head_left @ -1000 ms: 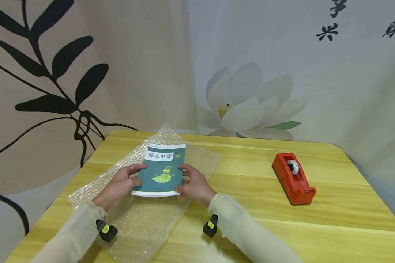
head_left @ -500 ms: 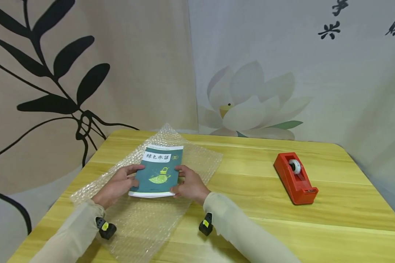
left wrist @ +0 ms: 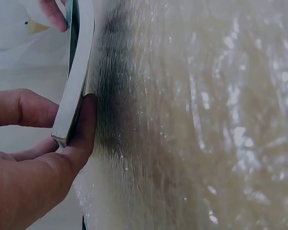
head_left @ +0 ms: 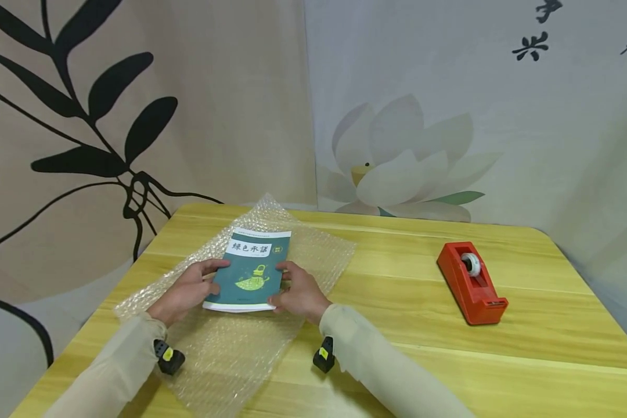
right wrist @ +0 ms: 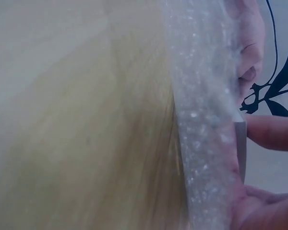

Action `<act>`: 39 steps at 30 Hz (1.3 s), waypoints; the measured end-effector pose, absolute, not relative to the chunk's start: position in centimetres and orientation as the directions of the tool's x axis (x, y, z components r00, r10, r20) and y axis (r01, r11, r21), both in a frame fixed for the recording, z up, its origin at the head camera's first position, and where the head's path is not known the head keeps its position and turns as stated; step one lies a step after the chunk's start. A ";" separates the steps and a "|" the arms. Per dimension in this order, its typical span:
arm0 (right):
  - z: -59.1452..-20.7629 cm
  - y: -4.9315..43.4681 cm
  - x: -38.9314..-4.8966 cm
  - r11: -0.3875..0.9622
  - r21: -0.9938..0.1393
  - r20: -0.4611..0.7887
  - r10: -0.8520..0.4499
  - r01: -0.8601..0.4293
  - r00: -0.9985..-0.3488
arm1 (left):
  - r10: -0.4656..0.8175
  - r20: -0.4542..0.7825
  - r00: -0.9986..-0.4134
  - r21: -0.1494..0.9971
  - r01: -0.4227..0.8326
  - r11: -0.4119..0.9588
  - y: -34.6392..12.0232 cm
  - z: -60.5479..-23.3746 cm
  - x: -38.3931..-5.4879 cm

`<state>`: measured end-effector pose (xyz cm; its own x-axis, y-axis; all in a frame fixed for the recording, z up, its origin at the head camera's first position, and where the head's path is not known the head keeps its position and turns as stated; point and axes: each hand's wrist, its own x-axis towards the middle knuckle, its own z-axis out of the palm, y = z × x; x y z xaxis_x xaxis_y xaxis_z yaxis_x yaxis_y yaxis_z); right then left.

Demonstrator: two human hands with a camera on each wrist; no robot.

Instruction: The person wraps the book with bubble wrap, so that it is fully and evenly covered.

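Observation:
A teal book (head_left: 249,267) with a white title box and a yellow-green drawing lies face up between the two hands. My left hand (head_left: 184,290) grips its left edge; in the left wrist view the thumb and fingers of the left hand (left wrist: 36,158) pinch the white page block of the book (left wrist: 77,79), which bows slightly. At the opposite edge my right hand (head_left: 302,291) holds the book with thumb and fingers. Beneath is a sheet of clear bubble wrap (head_left: 230,354), spread diagonally, with the book close over it. The right wrist view is blurred.
A red tape dispenser (head_left: 471,284) with a white roll stands on the right of the yellow wooden table (head_left: 397,278). Behind the table hangs a printed cloth backdrop (head_left: 240,104). Black wrist cameras (head_left: 324,355) hang below both sleeves.
Both hands have shifted the book slightly left over the bubble wrap, still gripping its two sides. The head view has turned a little, so the background sits slightly differently.

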<state>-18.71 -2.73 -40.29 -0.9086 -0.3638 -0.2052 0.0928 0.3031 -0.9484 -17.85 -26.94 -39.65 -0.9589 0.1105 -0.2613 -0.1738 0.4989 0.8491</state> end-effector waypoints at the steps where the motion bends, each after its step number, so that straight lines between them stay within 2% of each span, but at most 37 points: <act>1: -40.3 -2.7 -18.8 0.308 -0.947 -0.205 -0.362 0.090 -0.910 | 0.111 -0.264 -0.958 0.849 -0.176 0.498 -26.9 -39.7 -17.9; 8: -40.4 -2.9 -19.0 0.341 -0.937 -0.205 -0.357 0.077 -0.911 | 0.092 -0.276 -0.957 0.832 -0.189 0.522 -26.8 -39.7 -18.1; 15: -40.4 -3.0 -19.0 0.427 -0.904 -0.169 -0.349 0.005 -0.922 | 0.105 -0.276 -0.955 0.836 -0.185 0.516 -27.2 -39.8 -18.2; 27: -40.5 -2.9 -18.9 0.439 -0.898 -0.172 -0.355 -0.002 -0.919 | 0.113 -0.245 -0.963 0.839 -0.153 0.522 -27.2 -40.1 -18.1; 39: -40.7 -3.2 -19.1 0.482 -0.875 -0.154 -0.353 -0.038 -0.923 | 0.093 -0.263 -0.960 0.732 -0.136 0.668 -26.7 -39.8 -18.3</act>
